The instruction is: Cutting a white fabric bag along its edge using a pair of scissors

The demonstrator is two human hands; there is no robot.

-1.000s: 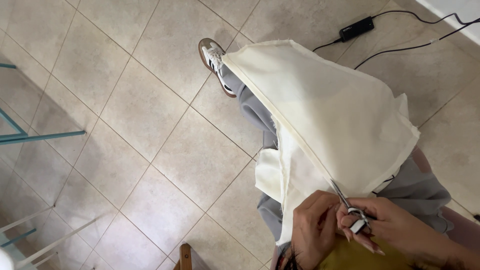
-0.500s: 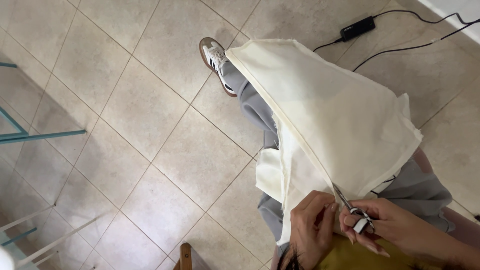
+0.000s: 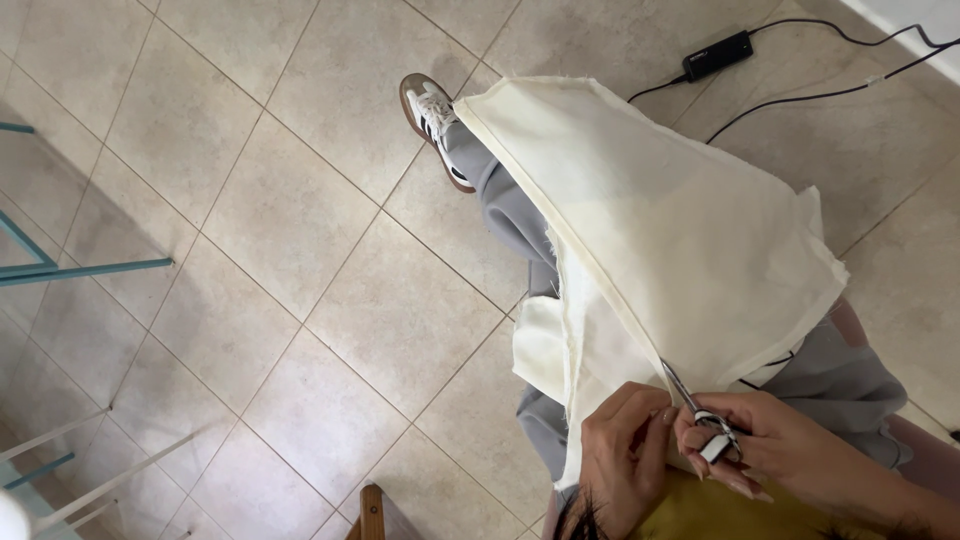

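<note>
Scissors (image 3: 700,412) gripped in right hand (image 3: 770,455) fingers cut cream fabric (image 3: 660,220) pinched by left hand (image 3: 622,450).

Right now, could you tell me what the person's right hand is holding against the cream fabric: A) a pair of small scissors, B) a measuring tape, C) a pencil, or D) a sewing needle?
A: the right hand grips small scissors with metal blades pointing up along the folded edge of the cream fabric, while the left hand pinches the cloth beside them.
</note>
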